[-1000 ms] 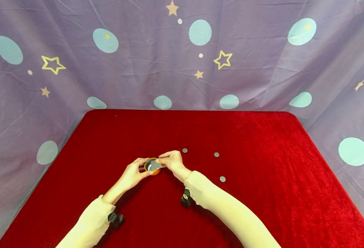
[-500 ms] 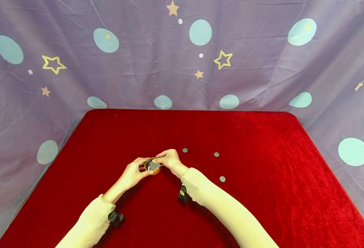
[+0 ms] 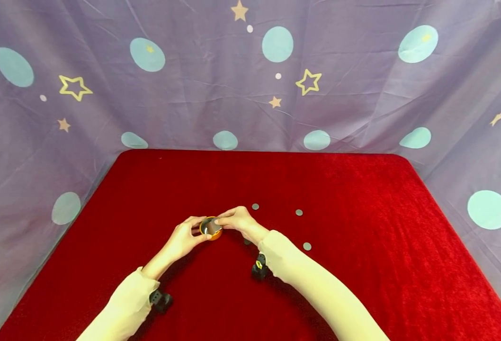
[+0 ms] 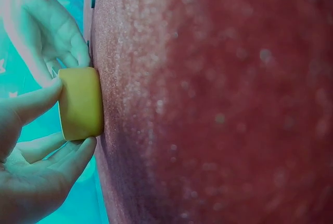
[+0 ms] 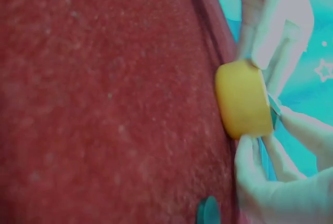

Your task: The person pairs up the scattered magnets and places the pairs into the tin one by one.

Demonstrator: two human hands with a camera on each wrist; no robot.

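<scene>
A small, round yellow-orange container (image 3: 215, 237) stands on the red cloth, its side wall plain in the left wrist view (image 4: 80, 104). My left hand (image 3: 182, 239) grips it from the left between thumb and fingers. A shiny grey lid-like disc (image 3: 210, 227) covers its top in the head view. From the right, my right hand (image 3: 239, 220) has its thumb on the disc's edge and its fingers against the container's side. In the right wrist view the thin disc edge (image 5: 274, 110) sticks up a little at the rim by the right thumb.
Several small grey discs lie on the red cloth: one behind my right hand (image 3: 255, 206), others further right (image 3: 299, 212) (image 3: 307, 246). Another disc (image 3: 247, 241) peeks out beside my right wrist. A patterned purple curtain (image 3: 199, 94) surrounds the table.
My right hand shifted slightly left, then back right, around the disc's edge. The disc lies more squarely over the container. A grey disc by the right wrist has come into sight.
</scene>
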